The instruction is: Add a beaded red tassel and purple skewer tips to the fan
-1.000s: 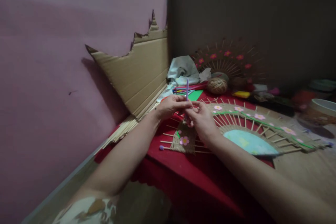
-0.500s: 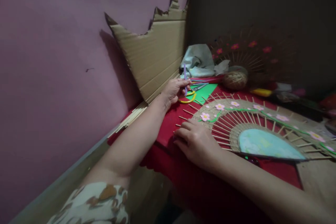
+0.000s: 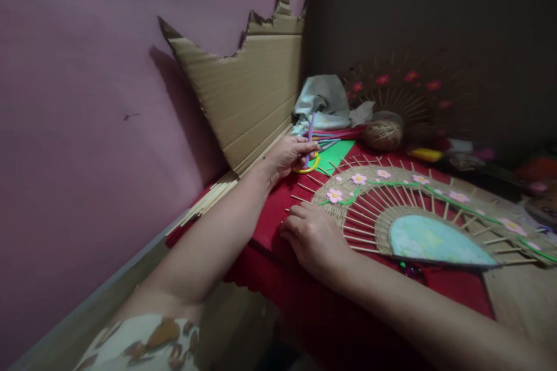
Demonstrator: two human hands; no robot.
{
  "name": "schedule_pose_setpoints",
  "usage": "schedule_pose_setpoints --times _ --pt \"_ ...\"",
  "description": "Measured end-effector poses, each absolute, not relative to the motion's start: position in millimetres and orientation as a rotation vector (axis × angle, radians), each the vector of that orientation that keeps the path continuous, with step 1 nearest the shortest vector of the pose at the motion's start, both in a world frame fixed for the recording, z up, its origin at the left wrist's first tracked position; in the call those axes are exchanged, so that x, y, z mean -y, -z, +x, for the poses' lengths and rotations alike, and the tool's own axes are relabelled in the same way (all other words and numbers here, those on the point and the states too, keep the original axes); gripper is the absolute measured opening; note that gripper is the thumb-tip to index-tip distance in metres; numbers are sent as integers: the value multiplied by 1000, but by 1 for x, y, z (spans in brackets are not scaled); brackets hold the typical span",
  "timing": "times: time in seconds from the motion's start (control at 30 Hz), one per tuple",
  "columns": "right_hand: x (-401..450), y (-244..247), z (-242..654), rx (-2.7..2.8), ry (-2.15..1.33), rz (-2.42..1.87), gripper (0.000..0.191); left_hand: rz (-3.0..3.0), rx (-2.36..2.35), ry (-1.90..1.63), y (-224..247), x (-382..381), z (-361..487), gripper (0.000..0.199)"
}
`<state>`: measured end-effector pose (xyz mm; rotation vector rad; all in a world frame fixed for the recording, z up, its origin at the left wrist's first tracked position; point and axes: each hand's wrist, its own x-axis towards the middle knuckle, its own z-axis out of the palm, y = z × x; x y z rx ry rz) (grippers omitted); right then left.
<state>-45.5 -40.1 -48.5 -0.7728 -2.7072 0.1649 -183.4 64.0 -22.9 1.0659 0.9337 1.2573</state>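
My left hand [image 3: 289,156] reaches to the back of the red cloth, its fingers closed on a thin purple strip [image 3: 311,126] that stands nearly upright. Just behind the hand are scissors with yellow handles [image 3: 314,167], partly covered by it. My right hand [image 3: 315,240] rests curled at the near left edge of a half-round woven fan [image 3: 322,196]. Its fingertips are bent out of sight, and whatever they pinch is hidden. Thin sticks spread across the fan, with pink flowers, a green vine line and a pale blue half-disc [image 3: 437,239].
A jagged cardboard sheet [image 3: 243,90] leans on the pink wall, with a bundle of sticks [image 3: 206,200] at its foot. Behind lie green paper [image 3: 337,156], a twine ball [image 3: 383,131] and grey cloth [image 3: 324,98]. Another flowered fan [image 3: 411,76] stands in the dark back.
The view has shifted slightly, so things sit further left. The purple strip has tilted a little to the right in my left hand. My right hand stays curled beside the fan.
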Motion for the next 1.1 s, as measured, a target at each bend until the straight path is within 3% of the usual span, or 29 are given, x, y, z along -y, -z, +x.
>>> schedule_pose_setpoints --times 0.33,0.5,0.7,1.1 --pt "19 30 -32 2456 -424 -719 20 1090 -930 -1225 26 -67 -186 10" --pt "-2 21 -24 2416 -497 -851 13 1115 -925 -1231 26 -65 -185 9" --pt "4 29 -43 2698 -307 -881 11 1148 -886 -1224 22 -60 -186 19" --pt "3 43 -54 2755 -25 -866 13 1146 -901 -1157 25 -59 -187 12"
